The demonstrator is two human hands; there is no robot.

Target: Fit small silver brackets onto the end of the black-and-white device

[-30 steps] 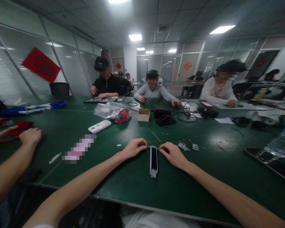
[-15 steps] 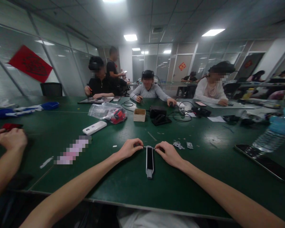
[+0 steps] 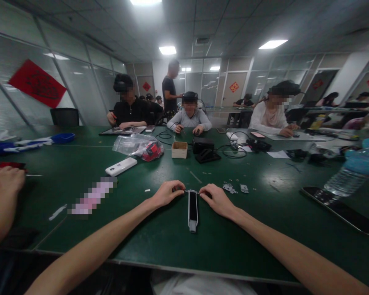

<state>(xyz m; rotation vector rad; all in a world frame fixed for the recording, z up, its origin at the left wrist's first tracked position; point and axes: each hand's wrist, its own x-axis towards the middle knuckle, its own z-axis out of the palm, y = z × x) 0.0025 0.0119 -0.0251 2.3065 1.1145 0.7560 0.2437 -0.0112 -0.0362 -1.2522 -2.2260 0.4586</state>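
Note:
A narrow device (image 3: 192, 211) with a long black panel in a light grey frame lies on the green table, pointing away from me. At its far end, my left hand (image 3: 169, 193) is on the left side, thumb and fingertips pinched together. My right hand (image 3: 217, 198) mirrors it on the right, fingers also closed in a pinch. A thin line shows between the fingertips and the device's far end; it is too small to name. Right of my right hand lie small grey metal parts (image 3: 229, 188) and a grey plate (image 3: 244, 188).
A white handheld device (image 3: 121, 167), a plastic bag (image 3: 129, 144) with red items, a small box (image 3: 179, 150) and a black stand (image 3: 207, 155) lie ahead. At right, a water bottle (image 3: 346, 176) stands by a phone (image 3: 341, 209). A co-worker's hand (image 3: 6, 178) is at far left.
My hands and the narrow device hold nearly the same place; the view has shifted slightly. A standing person in the background has moved right, and the opposite co-worker's hand has drawn inward.

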